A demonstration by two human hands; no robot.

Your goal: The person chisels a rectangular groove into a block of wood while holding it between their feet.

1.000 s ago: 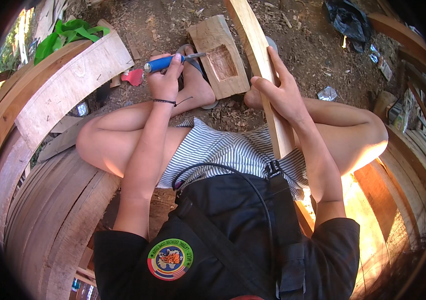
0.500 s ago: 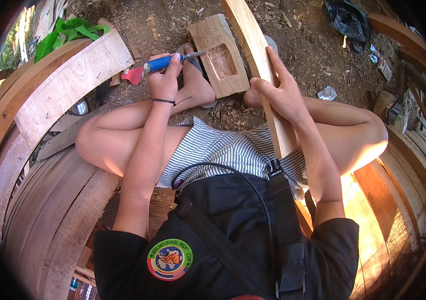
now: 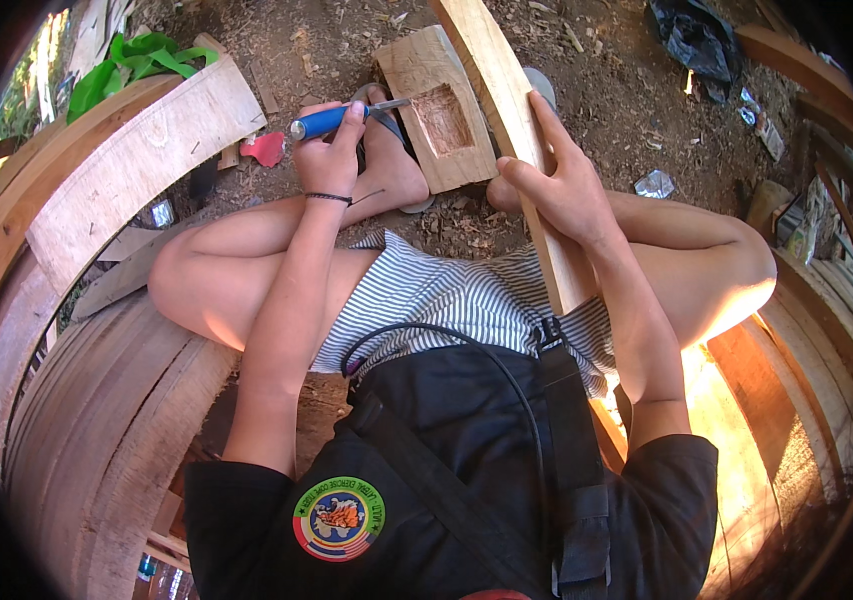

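Observation:
My left hand (image 3: 330,158) is closed round the blue handle of a chisel (image 3: 321,123). The chisel's metal blade points right, its tip at the left edge of a recess cut into a wooden block (image 3: 455,172). That recess is rectangular, with a rough reddish floor. The block lies on the ground between my feet. On the right, my right hand (image 3: 569,192) grips a long wooden beam (image 3: 495,72), thumb on its near side and fingers along its far side. The beam slants from my lap up past the block's right edge.
Curved planks (image 3: 147,160) and a green plastic bag (image 3: 132,70) are at the left. A red scrap (image 3: 265,149) lies near my left foot. The dirt ground (image 3: 607,110) is strewn with wood chips. A black plastic bag (image 3: 695,45) lies at the far right, with more boards (image 3: 817,350) beside me.
Almost nothing differs. The top of the beam has tipped slightly left, and the chisel has shifted very slightly. Both hands keep their grips.

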